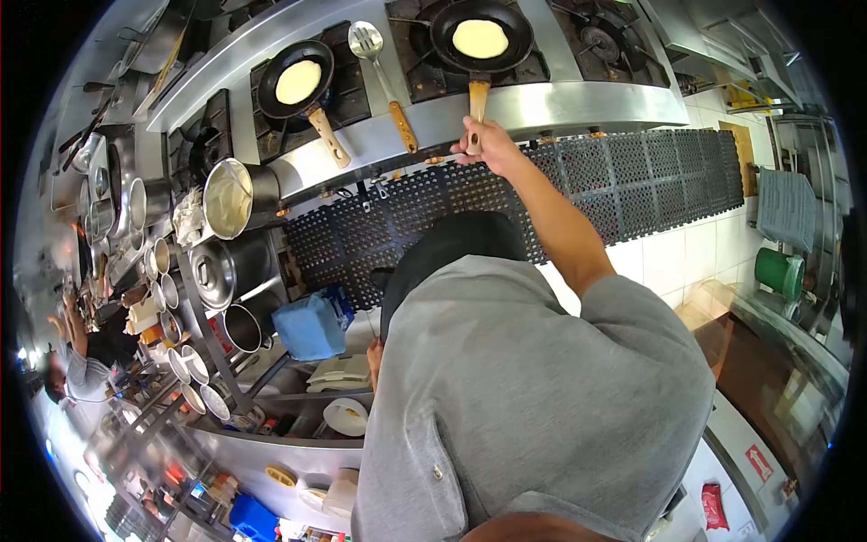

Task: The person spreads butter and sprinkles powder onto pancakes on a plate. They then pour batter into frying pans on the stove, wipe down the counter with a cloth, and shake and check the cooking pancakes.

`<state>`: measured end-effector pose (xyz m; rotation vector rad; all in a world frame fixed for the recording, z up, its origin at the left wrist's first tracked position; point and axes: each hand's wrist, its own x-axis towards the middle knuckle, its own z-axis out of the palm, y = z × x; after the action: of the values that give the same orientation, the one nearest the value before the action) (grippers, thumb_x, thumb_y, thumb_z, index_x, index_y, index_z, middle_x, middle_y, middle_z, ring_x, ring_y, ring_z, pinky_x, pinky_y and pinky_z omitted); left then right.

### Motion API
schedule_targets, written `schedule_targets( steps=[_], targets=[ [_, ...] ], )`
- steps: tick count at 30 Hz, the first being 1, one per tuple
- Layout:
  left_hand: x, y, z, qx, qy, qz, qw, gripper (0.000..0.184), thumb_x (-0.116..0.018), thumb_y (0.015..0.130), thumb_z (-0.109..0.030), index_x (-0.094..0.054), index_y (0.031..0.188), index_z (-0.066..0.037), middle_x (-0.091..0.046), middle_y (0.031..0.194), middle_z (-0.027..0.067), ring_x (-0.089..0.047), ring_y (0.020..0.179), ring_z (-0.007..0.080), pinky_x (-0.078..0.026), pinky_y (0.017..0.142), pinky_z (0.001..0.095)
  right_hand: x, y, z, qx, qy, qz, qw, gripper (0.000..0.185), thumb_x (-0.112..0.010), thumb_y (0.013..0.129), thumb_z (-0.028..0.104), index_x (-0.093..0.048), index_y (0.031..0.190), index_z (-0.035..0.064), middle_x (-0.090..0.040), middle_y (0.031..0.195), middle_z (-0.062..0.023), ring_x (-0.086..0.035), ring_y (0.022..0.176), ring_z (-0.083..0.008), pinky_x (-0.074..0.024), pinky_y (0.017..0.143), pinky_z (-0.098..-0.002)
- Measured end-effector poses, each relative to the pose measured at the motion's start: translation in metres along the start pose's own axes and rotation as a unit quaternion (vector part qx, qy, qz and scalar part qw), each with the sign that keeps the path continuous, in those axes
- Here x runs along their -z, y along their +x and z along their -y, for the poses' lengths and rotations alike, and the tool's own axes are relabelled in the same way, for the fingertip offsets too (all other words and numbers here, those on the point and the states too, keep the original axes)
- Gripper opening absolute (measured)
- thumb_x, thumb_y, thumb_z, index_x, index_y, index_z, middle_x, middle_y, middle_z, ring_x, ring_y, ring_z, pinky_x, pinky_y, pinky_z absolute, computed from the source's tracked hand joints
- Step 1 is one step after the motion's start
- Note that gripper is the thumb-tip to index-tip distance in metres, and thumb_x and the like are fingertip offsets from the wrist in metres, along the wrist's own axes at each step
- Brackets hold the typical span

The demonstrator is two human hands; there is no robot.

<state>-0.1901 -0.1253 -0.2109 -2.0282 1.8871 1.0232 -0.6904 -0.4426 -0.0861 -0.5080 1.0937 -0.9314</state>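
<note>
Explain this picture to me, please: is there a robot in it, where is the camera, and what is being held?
There's no robot here, just a person working with bare hands. The single picture comes from a camera worn on the head, looking forward and down, so the grey shirt fills the lower middle. The right hand grips the wooden handle of a black frying pan on the stove. The left hand is mostly hidden by the body, so I can't tell what it holds. A second pan sits to the left, and a slotted spoon lies between the two. Each pan contains a pale, round piece of food.
</note>
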Motion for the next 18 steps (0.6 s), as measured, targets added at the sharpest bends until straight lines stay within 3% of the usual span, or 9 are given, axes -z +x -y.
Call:
schedule_targets(
  steps=[1, 2, 3, 5, 9, 11, 15, 18],
  targets=[
    [-0.009, -0.001, 0.002, 0.002, -0.013, 0.0, 1.0, 0.029, -0.052, 0.08, -0.02, -0.061, 0.105, -0.007, -0.062, 0.082, 0.0166, -0.059, 0.077, 0.031, -0.046, 0.069, 0.0389, -0.001, -0.001, 0.001, 0.01, 0.063, -0.036, 0.997, 0.026, -0.051, 0.091, 0.031, -0.048, 0.093, 0.0044, -0.065, 0.079, -0.0137, -0.065, 0.074, -0.0255, -0.0539, 0.063, -0.0374],
    [-0.014, -0.005, 0.005, 0.004, -0.023, -0.001, 1.0, 0.029, -0.052, 0.08, -0.02, -0.061, 0.105, -0.006, -0.062, 0.082, 0.0165, -0.059, 0.077, 0.0308, -0.046, 0.069, 0.0388, 0.006, -0.001, 0.01, -0.034, 0.01, 0.012, 0.999, 0.027, -0.05, 0.091, 0.032, -0.048, 0.093, 0.0049, -0.063, 0.074, -0.0119, -0.064, 0.073, -0.0248, -0.0541, 0.061, -0.0377],
    [-0.019, -0.005, 0.008, 0.004, -0.031, -0.004, 1.0, 0.029, -0.052, 0.08, -0.02, -0.061, 0.105, -0.006, -0.062, 0.082, 0.0164, -0.059, 0.077, 0.0306, -0.046, 0.069, 0.0388, 0.015, 0.003, 0.013, -0.015, -0.036, 0.013, 0.999, 0.026, -0.051, 0.091, 0.031, -0.048, 0.092, 0.0056, -0.06, 0.07, -0.0097, -0.064, 0.071, -0.0241, -0.0544, 0.06, -0.0377],
    [-0.027, -0.006, 0.01, 0.005, -0.042, -0.005, 0.999, 0.029, -0.052, 0.081, -0.02, -0.061, 0.105, -0.006, -0.062, 0.082, 0.0162, -0.059, 0.077, 0.0303, -0.046, 0.069, 0.0387, 0.016, 0.002, 0.009, 0.025, 0.039, -0.1, 0.994, 0.027, -0.051, 0.091, 0.032, -0.048, 0.093, 0.0046, -0.057, 0.066, -0.0082, -0.063, 0.07, -0.0234, -0.0545, 0.06, -0.0372],
    [-0.038, -0.012, 0.012, 0.012, -0.057, -0.011, 0.998, 0.03, -0.052, 0.081, -0.02, -0.061, 0.105, -0.006, -0.062, 0.082, 0.0159, -0.059, 0.077, 0.0295, -0.046, 0.068, 0.0385, 0.023, -0.001, 0.012, 0.004, 0.01, -0.046, 0.999, 0.029, -0.05, 0.091, 0.033, -0.047, 0.093, 0.0041, -0.055, 0.064, -0.0068, -0.062, 0.068, -0.0229, -0.0546, 0.059, -0.0372],
    [-0.043, -0.015, 0.011, 0.013, -0.064, -0.014, 0.998, 0.03, -0.052, 0.081, -0.02, -0.061, 0.105, -0.005, -0.062, 0.081, 0.0157, -0.059, 0.076, 0.0292, -0.046, 0.068, 0.0384, 0.021, -0.003, 0.012, 0.019, 0.06, -0.119, 0.991, 0.029, -0.052, 0.091, 0.033, -0.047, 0.094, 0.0045, -0.056, 0.065, -0.0061, -0.063, 0.067, -0.0231, -0.0555, 0.059, -0.0372],
    [-0.049, -0.019, 0.01, 0.016, -0.075, -0.018, 0.997, 0.03, -0.052, 0.081, -0.02, -0.061, 0.105, -0.005, -0.062, 0.081, 0.0153, -0.059, 0.076, 0.0284, -0.046, 0.068, 0.0382, 0.029, 0.001, 0.01, -0.008, -0.027, -0.013, 1.0, 0.03, -0.049, 0.092, 0.036, -0.048, 0.094, 0.0057, -0.055, 0.065, -0.0053, -0.061, 0.064, -0.0204, -0.0545, 0.059, -0.0362],
    [-0.054, -0.019, 0.008, 0.014, -0.081, -0.019, 0.996, 0.03, -0.052, 0.081, -0.02, -0.061, 0.105, -0.004, -0.062, 0.081, 0.015, -0.059, 0.076, 0.0279, -0.046, 0.068, 0.038, 0.026, 0.001, 0.008, 0.016, 0.007, -0.083, 0.996, 0.031, -0.049, 0.092, 0.035, -0.049, 0.094, 0.0042, -0.054, 0.064, -0.0041, -0.06, 0.062, -0.0192, -0.0549, 0.06, -0.0362]
  ],
)
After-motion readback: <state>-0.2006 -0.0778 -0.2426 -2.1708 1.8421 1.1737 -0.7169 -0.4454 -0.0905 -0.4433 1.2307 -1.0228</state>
